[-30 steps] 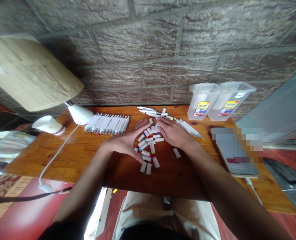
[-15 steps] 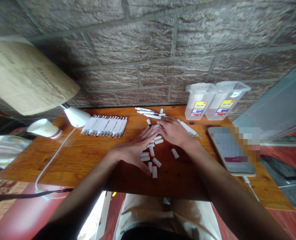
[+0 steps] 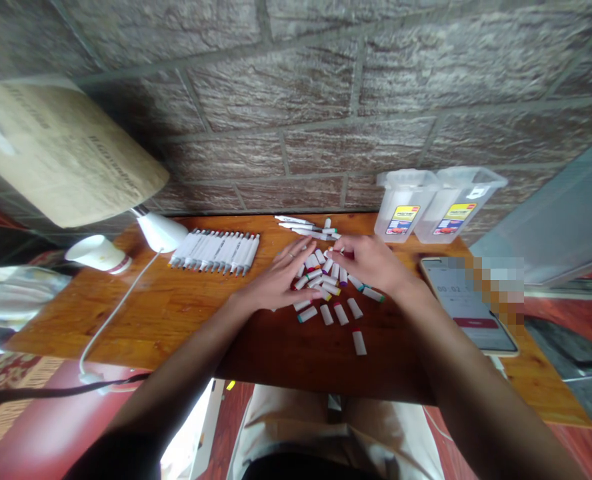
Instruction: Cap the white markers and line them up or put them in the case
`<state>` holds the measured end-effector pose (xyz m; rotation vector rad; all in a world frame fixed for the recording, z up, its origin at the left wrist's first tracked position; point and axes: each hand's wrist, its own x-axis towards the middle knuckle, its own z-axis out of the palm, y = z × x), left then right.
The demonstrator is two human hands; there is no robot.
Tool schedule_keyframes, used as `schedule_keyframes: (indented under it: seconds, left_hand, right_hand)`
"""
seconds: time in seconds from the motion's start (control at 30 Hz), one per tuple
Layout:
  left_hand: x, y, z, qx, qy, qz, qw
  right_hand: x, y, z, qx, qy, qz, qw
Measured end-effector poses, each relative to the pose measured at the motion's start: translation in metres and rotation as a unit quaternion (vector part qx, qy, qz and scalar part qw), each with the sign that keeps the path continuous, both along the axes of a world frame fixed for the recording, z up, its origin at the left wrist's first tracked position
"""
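Note:
Loose white marker caps (image 3: 330, 281) with coloured ends lie scattered on the wooden table, several of them between my two hands. My left hand (image 3: 281, 273) is open at the left side of the caps, thumb and fingers apart; a ring shows on one finger. Over the far right part of the caps, my right hand (image 3: 371, 261) is curved, thumb and forefinger apart, touching caps; its other fingers are partly hidden. Just beyond lie a few uncapped white markers (image 3: 296, 223). A single cap (image 3: 359, 343) lies closer to the table's front edge.
A row of white markers (image 3: 216, 252) lies at left, beside a lamp (image 3: 161, 230) and paper cup (image 3: 99, 255). Two clear plastic boxes (image 3: 401, 207) stand against the stone wall. A phone (image 3: 469, 307) lies at right, partly blurred. The lamp's cable (image 3: 121, 307) crosses the table's left side.
The marker caps, bunched under both hands before, are now spread wider and toward the right. My hands have moved apart slightly. The view has shifted a little.

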<state>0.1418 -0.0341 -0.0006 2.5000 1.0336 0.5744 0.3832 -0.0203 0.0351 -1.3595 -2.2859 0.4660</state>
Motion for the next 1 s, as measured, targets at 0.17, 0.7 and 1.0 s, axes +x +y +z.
schedule_keyframes:
  seconds: [0.17,0.7,1.0]
  left_hand:
    - [-0.039,0.003,0.026,-0.112,0.002,0.095,0.989]
    - [-0.037,-0.002,0.016,-0.408,-0.058,0.032,0.911]
    - [-0.042,0.014,0.006,-0.217,-0.051,0.040,0.974]
  right_hand:
    - [0.009,-0.024,0.031,-0.312,-0.046,0.138,0.939]
    - [0.034,-0.037,0.034,-0.382,-0.042,-0.045,0.922]
    - [0.085,-0.128,-0.008,-0.160,-0.098,-0.156,0.970]
